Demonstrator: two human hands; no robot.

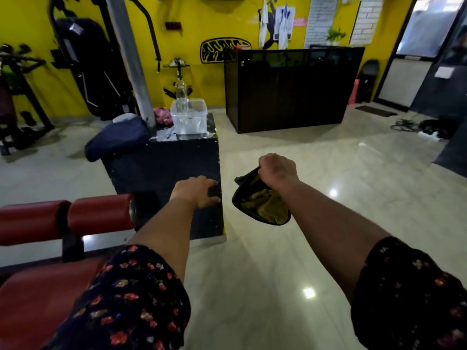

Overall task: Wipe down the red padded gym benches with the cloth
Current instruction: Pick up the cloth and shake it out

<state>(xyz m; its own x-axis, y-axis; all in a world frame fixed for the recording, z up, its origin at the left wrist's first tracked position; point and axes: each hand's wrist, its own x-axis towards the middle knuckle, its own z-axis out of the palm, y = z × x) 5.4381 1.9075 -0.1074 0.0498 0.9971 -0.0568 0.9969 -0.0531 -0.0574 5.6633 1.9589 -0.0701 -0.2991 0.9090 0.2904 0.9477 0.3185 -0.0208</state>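
With our right hand (278,170) gripping the cloth (260,202), which hangs in the air just right of the black box (164,170), and our left hand (195,192) resting open on that box, we risk missing the red bench (38,286) to its left.

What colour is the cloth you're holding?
Olive-yellow with a dark edge, gripped by the right hand; cloth, head view.

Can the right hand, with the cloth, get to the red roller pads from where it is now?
Probably yes, but not directly: the right hand holds the cloth over the floor, and the left arm lies between it and the pads.
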